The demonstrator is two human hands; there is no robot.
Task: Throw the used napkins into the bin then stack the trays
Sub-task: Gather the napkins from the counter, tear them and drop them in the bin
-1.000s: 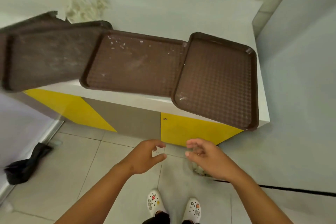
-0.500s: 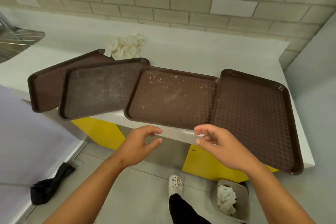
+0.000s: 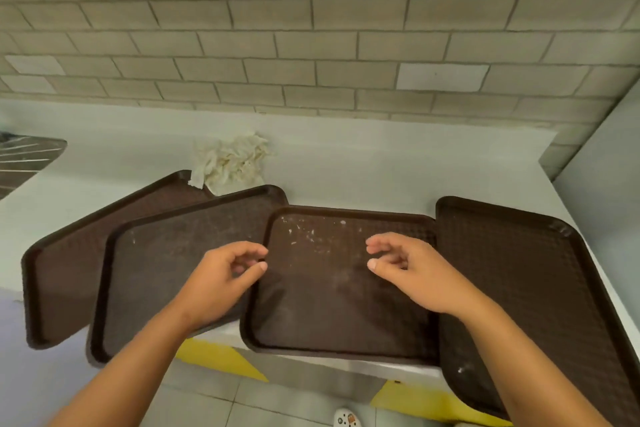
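Several brown trays lie side by side on the white counter, overlapping at their edges. The middle tray carries white crumbs. A tray lies to its right and two more trays to its left. A heap of crumpled used napkins sits behind the left trays. My left hand hovers over the middle tray's left edge with loosely curled fingers, holding nothing. Over the same tray's right part, my right hand is also empty and loosely curled.
A tiled wall rises behind the counter. A metal draining surface lies at the far left. A grey panel bounds the right side. The trays overhang the counter's front edge above the yellow cabinet front.
The view has tilted up from the floor to the counter. Both hands rose from below the counter edge to above the middle tray. The bin has left the view.
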